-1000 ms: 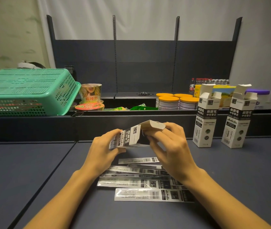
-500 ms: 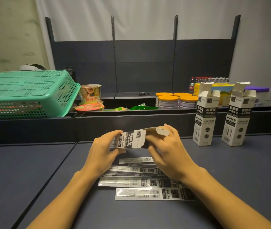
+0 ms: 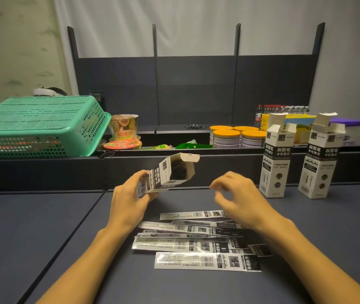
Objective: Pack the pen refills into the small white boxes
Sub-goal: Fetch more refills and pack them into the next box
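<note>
Left hand (image 3: pixel 128 199) grips a small white box (image 3: pixel 166 175) by its lower end, held tilted in the air above the dark table (image 3: pixel 43 238), open mouth facing right and up, top flap (image 3: pixel 189 157) hinged out. Dark contents show inside the mouth; can't make out what they are. Right hand (image 3: pixel 240 198) is off the box, hovering just right of it, fingers loosely curled and holding nothing, motion-blurred so exact finger pose is unclear. Pen refills (image 3: pixel 198 244) in flat printed sleeves lie in a loose overlapping pile on the table under and between the hands. Two more white boxes (image 3: pixel 276 163) (image 3: pixel 320 165) stand upright at right, flaps open, side by side but apart. Behind: green basket (image 3: pixel 40 126) at left, noodle cups (image 3: pixel 123 130), orange-lidded tins (image 3: pixel 238 136) on the back shelf.
</note>
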A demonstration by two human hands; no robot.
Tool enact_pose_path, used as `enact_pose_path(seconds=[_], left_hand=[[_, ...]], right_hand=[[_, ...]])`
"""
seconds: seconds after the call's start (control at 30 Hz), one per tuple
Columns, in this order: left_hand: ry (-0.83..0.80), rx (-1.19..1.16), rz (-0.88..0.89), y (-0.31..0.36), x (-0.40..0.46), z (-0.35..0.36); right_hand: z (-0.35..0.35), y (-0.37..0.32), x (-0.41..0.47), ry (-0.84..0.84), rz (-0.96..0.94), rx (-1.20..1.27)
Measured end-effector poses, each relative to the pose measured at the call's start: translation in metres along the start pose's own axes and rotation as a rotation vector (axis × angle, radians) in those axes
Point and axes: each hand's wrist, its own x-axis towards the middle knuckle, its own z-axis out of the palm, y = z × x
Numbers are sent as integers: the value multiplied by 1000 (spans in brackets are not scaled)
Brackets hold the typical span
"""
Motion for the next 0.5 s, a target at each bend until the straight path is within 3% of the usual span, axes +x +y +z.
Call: enact_pose_path(seconds=[0.1, 0.17, 0.5], left_hand=[[-15, 3, -10, -1, 0, 1], [-26, 1, -16, 0, 0, 1], [-23, -34, -45, -2, 1, 0]], right_hand=[[8, 11, -4, -386, 137, -172], [12, 12, -6, -500, 160, -164], [3, -1, -5, -316, 83, -194]])
